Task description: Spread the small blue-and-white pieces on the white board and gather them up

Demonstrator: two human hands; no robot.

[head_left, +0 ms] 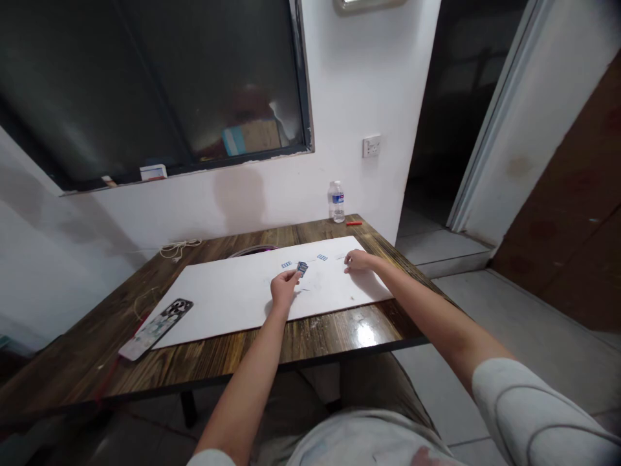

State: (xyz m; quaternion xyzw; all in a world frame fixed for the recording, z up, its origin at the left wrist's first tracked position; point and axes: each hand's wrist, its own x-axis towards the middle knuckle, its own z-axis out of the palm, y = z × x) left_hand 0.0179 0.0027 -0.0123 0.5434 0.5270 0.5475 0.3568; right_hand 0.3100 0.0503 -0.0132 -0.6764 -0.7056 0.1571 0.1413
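My left hand (285, 288) is closed on a few small blue-patterned cards (302, 268), slightly fanned and held above the white board (218, 301). My right hand (358, 260) is low over the board's right part, with its fingers curled together. What they pinch, if anything, is too small to make out. Faint thin lines show on the white surface just left of those fingertips. Two more blue-patterned pieces lie flat on the board, one card (286, 265) beyond my left hand and another card (322, 257) between the hands.
A phone in a patterned case (158, 327) overlaps the board's left end. On the dark wooden table (330, 330) are a water bottle (338, 203), a red pen-like stick (354, 223) and a pale coiled cable (179, 248). A round rim (252, 250) shows behind the board.
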